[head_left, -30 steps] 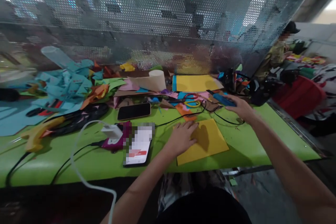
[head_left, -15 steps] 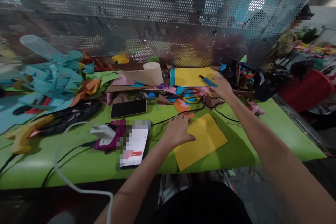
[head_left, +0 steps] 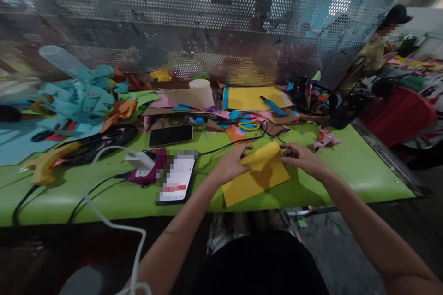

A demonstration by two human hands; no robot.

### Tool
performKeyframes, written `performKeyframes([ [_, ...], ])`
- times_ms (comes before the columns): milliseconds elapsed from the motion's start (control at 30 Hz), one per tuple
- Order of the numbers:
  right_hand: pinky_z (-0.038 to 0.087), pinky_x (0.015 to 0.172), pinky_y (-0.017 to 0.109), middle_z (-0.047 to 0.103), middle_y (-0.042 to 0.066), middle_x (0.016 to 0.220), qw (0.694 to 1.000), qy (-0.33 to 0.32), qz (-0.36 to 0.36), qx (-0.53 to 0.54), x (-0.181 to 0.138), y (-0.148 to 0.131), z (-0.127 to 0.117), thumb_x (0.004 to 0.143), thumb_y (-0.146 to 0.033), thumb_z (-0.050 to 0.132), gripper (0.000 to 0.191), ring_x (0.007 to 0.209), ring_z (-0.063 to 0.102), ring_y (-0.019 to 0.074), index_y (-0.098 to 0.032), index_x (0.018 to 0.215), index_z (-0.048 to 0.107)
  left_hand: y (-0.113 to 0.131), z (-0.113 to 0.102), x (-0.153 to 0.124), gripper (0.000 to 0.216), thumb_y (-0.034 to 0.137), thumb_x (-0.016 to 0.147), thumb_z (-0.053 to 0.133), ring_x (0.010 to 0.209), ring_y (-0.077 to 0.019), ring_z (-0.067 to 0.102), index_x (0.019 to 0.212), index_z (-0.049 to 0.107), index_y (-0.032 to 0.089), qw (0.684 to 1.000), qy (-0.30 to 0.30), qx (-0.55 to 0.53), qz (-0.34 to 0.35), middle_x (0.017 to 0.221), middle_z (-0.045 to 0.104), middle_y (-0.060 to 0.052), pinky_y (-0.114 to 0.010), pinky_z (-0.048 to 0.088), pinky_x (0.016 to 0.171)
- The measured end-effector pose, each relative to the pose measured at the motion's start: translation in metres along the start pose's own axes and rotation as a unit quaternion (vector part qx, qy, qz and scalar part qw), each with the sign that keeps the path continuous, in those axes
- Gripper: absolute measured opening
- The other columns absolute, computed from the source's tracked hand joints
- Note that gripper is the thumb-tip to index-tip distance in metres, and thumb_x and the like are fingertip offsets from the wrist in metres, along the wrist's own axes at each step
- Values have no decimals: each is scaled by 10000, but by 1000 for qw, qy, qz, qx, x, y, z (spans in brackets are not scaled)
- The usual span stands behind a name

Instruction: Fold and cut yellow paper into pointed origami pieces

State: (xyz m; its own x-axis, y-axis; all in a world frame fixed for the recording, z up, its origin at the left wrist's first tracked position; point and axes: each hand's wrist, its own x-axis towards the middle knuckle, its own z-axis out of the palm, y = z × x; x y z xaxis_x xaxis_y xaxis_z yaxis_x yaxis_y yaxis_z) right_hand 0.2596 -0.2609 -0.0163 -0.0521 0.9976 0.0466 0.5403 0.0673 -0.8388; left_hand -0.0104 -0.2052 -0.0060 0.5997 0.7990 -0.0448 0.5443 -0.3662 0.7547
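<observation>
A yellow sheet of paper (head_left: 258, 184) lies on the green table in front of me, its far edge lifted and curling over towards me. My left hand (head_left: 232, 164) pinches the left end of the curled edge between thumb and fingers. At the right end, my right hand (head_left: 300, 159) has its thumb and bent fingers closed on the same edge. Beyond them a blue utility knife (head_left: 273, 106) rests on a stack of yellow sheets (head_left: 247, 97) with a blue strip along its left side.
A lit phone (head_left: 178, 177), a purple power strip (head_left: 148, 173) with a white plug, and a yellow glue gun (head_left: 51, 163) stand left. A dark phone (head_left: 170, 135) lies behind. Paper scraps (head_left: 79, 97) line the perforated metal screen (head_left: 207, 18). A pink glue gun (head_left: 326, 138) sits right; another person (head_left: 372, 50) is beyond.
My right hand has come back from the knife to the yellow sheet. The sheet's far edge, flat before, is now raised and curled, with both hands at it. The knife stays on the stack.
</observation>
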Motion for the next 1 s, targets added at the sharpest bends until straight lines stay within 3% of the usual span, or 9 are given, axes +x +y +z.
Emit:
performKeyframes([
  [133, 506, 670, 382, 649, 58, 756, 999, 21, -38, -10, 5, -8, -4, 718, -458, 726, 213, 738, 632, 249, -247, 733, 701, -3, -3, -5, 607, 281, 695, 684, 1043, -238, 636, 1276, 527, 201, 995, 1, -94, 30, 1191, 660, -48, -345, 498, 895],
  [233, 457, 589, 358, 555, 31, 616, 999, 30, -41, 2, 6, -17, -3, 709, -480, 728, 348, 614, 564, 208, -245, 517, 559, -6, -5, -7, 612, 341, 705, 711, 1057, -255, 633, 1273, 548, 181, 992, 3, -123, 32, 1202, 663, -73, -363, 498, 914],
  [400, 431, 532, 316, 646, 25, 664, 989, 39, 38, 135, 7, -28, 4, 598, -484, 831, 312, 580, 561, 186, -233, 666, 658, -12, -6, -6, 509, 367, 740, 700, 1092, -260, 627, 1196, 612, 158, 987, 40, -148, 50, 1226, 669, -90, -377, 474, 975],
  [567, 387, 484, 259, 639, -2, 656, 975, 107, 38, 190, 20, -30, -8, 714, -614, 707, 424, 535, 528, 144, -194, 726, 645, -24, -11, -12, 471, 354, 737, 689, 1086, -270, 631, 1164, 632, 164, 986, 98, -132, 24, 1192, 693, -81, -396, 474, 991],
  [700, 437, 526, 258, 649, -33, 716, 943, 253, -16, 216, 63, -23, -36, 702, -531, 722, 350, 564, 560, 140, -226, 858, 648, -38, -14, -23, 590, 360, 740, 691, 1147, -284, 605, 1272, 552, 146, 979, 130, -155, 3, 1273, 644, -118, -432, 463, 1014],
  [800, 523, 617, 294, 678, -13, 788, 901, 350, -67, 246, 111, -17, -54, 708, -434, 687, 296, 661, 638, 169, -225, 910, 630, -41, -11, -31, 782, 341, 726, 715, 1233, -280, 561, 1420, 406, 161, 969, 137, -204, -14, 1375, 571, -134, -425, 457, 1033],
  [867, 542, 637, 296, 668, -8, 775, 887, 401, -54, 220, 145, -13, -57, 741, -376, 606, 223, 680, 652, 166, -215, 894, 602, -39, -7, -35, 890, 323, 729, 715, 1240, -270, 562, 1496, 284, 190, 958, 134, -250, -32, 1414, 537, -138, -409, 482, 1010],
  [1000, 542, 609, 294, 604, -19, 679, 887, 424, -10, 181, 198, -4, -43, 758, -307, 518, 164, 617, 622, 157, -189, 856, 575, -32, 1, -41, 926, 292, 757, 677, 1297, -248, 515, 1538, 181, 246, 941, 151, -300, -40, 1490, 457, -115, -386, 466, 1035],
])
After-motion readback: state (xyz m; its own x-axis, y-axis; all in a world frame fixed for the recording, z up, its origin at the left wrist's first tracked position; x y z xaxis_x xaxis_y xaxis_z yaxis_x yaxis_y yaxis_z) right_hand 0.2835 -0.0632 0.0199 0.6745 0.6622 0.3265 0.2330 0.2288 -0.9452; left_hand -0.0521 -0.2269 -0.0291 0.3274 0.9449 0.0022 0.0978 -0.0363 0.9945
